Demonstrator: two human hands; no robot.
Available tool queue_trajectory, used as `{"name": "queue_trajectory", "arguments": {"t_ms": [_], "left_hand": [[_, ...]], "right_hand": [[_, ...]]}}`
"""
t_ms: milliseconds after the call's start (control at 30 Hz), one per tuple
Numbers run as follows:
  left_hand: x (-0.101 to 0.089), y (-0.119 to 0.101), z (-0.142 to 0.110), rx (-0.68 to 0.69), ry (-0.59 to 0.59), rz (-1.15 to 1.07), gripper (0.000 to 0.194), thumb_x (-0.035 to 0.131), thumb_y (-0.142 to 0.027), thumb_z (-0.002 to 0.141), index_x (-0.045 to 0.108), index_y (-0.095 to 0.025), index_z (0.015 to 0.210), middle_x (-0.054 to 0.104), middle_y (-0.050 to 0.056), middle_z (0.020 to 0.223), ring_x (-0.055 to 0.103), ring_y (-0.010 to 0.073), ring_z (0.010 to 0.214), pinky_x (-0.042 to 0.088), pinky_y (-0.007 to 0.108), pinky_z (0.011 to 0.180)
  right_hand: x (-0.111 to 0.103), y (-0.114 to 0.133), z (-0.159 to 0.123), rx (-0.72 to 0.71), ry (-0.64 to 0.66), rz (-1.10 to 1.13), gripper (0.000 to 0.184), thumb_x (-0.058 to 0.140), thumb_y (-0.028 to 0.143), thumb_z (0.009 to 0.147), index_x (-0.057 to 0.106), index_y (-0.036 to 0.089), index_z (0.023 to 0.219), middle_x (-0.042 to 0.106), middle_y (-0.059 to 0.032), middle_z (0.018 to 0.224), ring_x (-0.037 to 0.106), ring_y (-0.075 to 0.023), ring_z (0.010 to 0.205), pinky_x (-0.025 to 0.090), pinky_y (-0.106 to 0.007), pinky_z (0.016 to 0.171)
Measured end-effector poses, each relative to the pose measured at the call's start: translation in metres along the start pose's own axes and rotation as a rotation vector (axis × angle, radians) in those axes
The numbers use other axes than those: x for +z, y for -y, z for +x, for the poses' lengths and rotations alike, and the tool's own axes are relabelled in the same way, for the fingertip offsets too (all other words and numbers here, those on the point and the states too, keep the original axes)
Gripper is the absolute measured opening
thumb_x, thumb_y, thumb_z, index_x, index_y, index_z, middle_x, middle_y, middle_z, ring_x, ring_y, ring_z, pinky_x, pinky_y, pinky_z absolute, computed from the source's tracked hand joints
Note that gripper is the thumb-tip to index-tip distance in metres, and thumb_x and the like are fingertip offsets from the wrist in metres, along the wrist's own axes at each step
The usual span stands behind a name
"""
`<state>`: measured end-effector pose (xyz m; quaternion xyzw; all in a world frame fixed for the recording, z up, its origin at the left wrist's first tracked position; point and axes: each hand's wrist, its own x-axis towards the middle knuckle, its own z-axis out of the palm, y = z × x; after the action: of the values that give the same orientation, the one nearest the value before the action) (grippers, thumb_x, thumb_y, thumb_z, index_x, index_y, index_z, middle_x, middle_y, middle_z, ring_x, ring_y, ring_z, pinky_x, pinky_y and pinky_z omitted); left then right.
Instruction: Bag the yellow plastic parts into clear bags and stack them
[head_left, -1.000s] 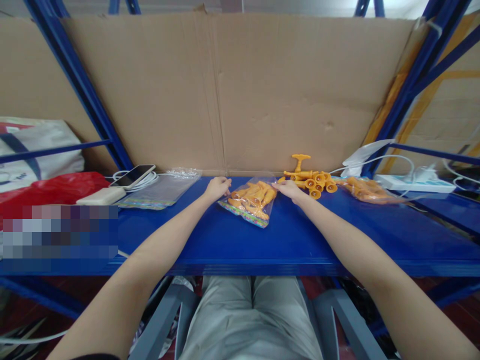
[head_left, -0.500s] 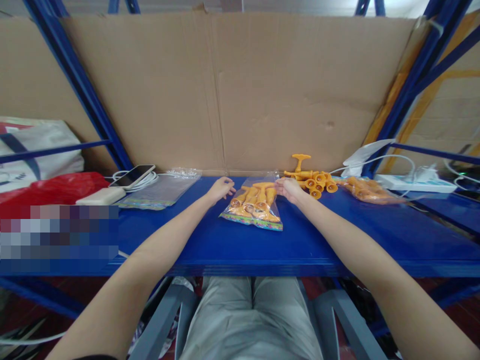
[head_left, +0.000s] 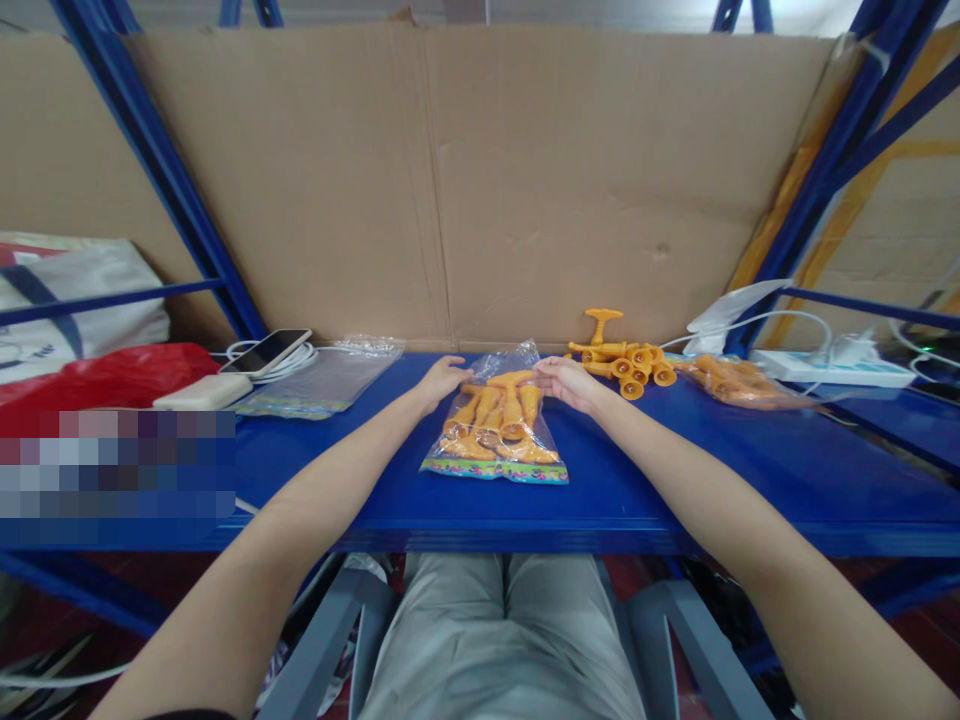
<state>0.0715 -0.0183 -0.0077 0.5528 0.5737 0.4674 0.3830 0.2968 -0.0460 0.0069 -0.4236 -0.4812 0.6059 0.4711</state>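
Note:
In front of me a clear plastic bag [head_left: 501,450] with a colourful printed strip along its near edge holds several orange plastic pieces [head_left: 513,412]. They have T-shaped handles and flared, hollow ends. At the bag's far left side, my left hand [head_left: 442,381] is closed on its edge, the fingertips partly hidden. My right hand [head_left: 568,382] pinches the far right side, near an orange handle inside. Just beyond that hand lies a pile of loose orange pieces [head_left: 632,366], one standing upright with its T-handle on top.
On the left, flat clear bags [head_left: 319,380] lie beside a phone [head_left: 267,352], a coiled white cable and a white box [head_left: 202,393]. To the right are another filled bag [head_left: 739,380] and a power strip [head_left: 832,367]. Cardboard [head_left: 600,180] backs the blue shelf [head_left: 637,490].
The filled bag has shifted toward me and slightly left, and its pieces show more upright. My left hand has gone from beside the bag to its edge; my right hand moved slightly left.

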Motion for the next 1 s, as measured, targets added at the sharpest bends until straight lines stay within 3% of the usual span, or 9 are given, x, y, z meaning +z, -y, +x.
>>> {"name": "queue_trajectory", "arguments": {"t_ms": [233, 400, 633, 833, 1000], "left_hand": [[0.000, -0.009, -0.003, -0.034, -0.137, -0.301, 0.033, 0.062, 0.005, 0.076, 0.052, -0.014, 0.102, 0.061, -0.005, 0.061, 0.068, 0.0120, 0.060, 0.056, 0.028, 0.072], [0.001, -0.013, -0.009, -0.073, -0.114, -0.398, 0.030, 0.058, 0.008, 0.078, 0.052, -0.014, 0.098, 0.063, -0.005, 0.061, 0.066, 0.0090, 0.056, 0.057, 0.027, 0.075], [-0.002, -0.006, -0.005, -0.171, 0.130, -0.271, 0.014, 0.070, 0.001, 0.074, 0.062, -0.010, 0.068, 0.069, 0.006, 0.063, 0.068, 0.0138, 0.060, 0.058, 0.031, 0.082], [-0.001, -0.010, -0.004, -0.110, 0.061, -0.218, 0.017, 0.066, -0.002, 0.080, 0.063, -0.011, 0.065, 0.067, 0.004, 0.056, 0.066, 0.0119, 0.052, 0.059, 0.030, 0.073], [0.000, -0.005, 0.001, -0.049, 0.061, -0.208, 0.008, 0.072, -0.004, 0.073, 0.068, -0.011, 0.072, 0.068, 0.002, 0.058, 0.067, 0.0123, 0.054, 0.060, 0.029, 0.071]], "right_hand": [[-0.001, 0.001, 0.002, 0.095, -0.113, 0.019, 0.029, 0.040, 0.001, 0.092, 0.048, 0.017, 0.070, 0.060, 0.0006, 0.055, 0.058, -0.0099, 0.049, 0.050, -0.022, 0.056], [-0.004, 0.000, 0.004, 0.123, -0.099, -0.005, 0.029, 0.044, 0.011, 0.096, 0.053, 0.016, 0.069, 0.060, -0.0007, 0.054, 0.057, -0.0095, 0.050, 0.049, -0.020, 0.054], [-0.006, -0.007, 0.007, 0.027, -0.126, -0.060, 0.026, 0.059, 0.001, 0.086, 0.058, 0.015, 0.064, 0.062, 0.0009, 0.056, 0.058, -0.0081, 0.052, 0.050, -0.019, 0.058], [-0.016, -0.006, 0.015, -0.065, -0.169, -0.079, 0.028, 0.064, 0.000, 0.082, 0.063, 0.015, 0.059, 0.066, 0.0005, 0.059, 0.059, -0.0070, 0.054, 0.052, -0.020, 0.065], [-0.033, -0.006, 0.018, -0.075, -0.042, -0.128, 0.016, 0.067, 0.002, 0.081, 0.072, 0.014, 0.071, 0.072, -0.0036, 0.069, 0.065, -0.0091, 0.063, 0.055, -0.022, 0.074]]}}
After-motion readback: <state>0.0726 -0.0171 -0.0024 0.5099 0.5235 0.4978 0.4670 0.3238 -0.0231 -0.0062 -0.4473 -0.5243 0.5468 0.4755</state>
